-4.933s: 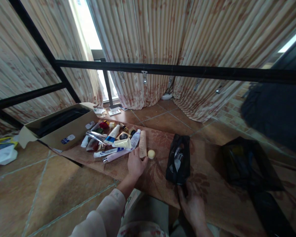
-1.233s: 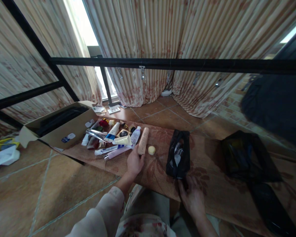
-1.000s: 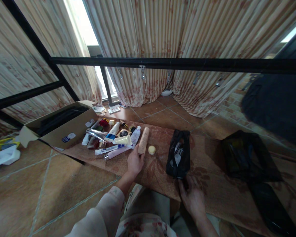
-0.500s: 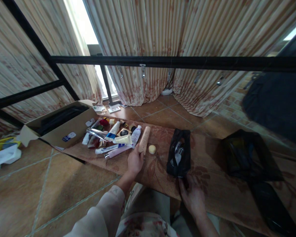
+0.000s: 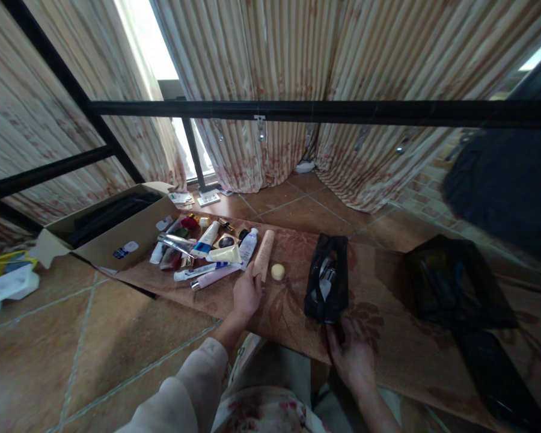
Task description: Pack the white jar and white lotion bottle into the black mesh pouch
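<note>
My left hand (image 5: 247,293) is closed around the near end of a long peach-coloured tube (image 5: 264,249), which lies on the cloth-covered bench. Just right of the tube sits a small round cream-coloured jar (image 5: 278,272). At the near end of a black mesh pouch (image 5: 313,288), my right hand (image 5: 354,358) pinches its edge between thumb and fingers. The pouch stands unzipped, with shiny clear and silver items (image 5: 328,278) inside that I cannot identify. Left of my left hand lies a pile of cosmetics, including a lavender tube (image 5: 249,246), a cream tube (image 5: 224,254) and a pink tube (image 5: 214,278).
A cardboard box (image 5: 130,249) holding something black stands at the bench's left end. To the right are a second black mesh pouch (image 5: 466,313) and a flat black object (image 5: 500,373). A black metal rail (image 5: 297,112) crosses in front of the curtains (image 5: 270,54).
Almost nothing differs. The view shifts very slightly, while both hands, the tube and the pouch keep their places.
</note>
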The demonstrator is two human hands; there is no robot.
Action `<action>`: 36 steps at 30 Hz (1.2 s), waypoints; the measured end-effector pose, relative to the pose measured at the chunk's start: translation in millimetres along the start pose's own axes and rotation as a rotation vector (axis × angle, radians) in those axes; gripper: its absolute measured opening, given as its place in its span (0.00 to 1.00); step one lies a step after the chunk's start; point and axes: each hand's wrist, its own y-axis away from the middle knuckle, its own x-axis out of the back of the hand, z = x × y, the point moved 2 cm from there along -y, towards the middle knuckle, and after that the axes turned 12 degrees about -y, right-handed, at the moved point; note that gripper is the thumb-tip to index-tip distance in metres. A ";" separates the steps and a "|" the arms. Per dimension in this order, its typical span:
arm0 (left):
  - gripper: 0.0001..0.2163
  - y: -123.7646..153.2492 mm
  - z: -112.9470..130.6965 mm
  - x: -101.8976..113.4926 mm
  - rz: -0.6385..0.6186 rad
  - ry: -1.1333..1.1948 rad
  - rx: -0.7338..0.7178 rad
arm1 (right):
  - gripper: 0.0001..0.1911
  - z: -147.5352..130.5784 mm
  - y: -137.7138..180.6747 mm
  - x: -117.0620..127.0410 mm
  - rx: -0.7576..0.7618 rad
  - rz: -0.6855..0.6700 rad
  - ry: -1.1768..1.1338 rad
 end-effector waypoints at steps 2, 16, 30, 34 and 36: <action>0.20 0.2 0.0 0.1 0.014 0.004 -0.005 | 0.19 0.2 -0.1 -0.3 -0.001 0.005 -0.005; 0.19 -0.5 0.3 0.8 -0.020 -0.014 0.014 | 0.21 -0.1 -1.3 0.6 0.033 0.016 0.003; 0.19 -1.2 0.8 3.6 -0.046 0.018 0.036 | 0.21 0.3 -1.0 0.5 0.011 -0.003 0.013; 0.19 -0.4 1.5 5.2 -0.044 0.038 0.036 | 0.21 0.3 -0.7 0.3 0.009 0.001 0.017; 0.20 0.1 1.5 5.4 -0.048 0.050 0.032 | 0.21 0.7 -0.2 -0.1 0.007 0.007 0.013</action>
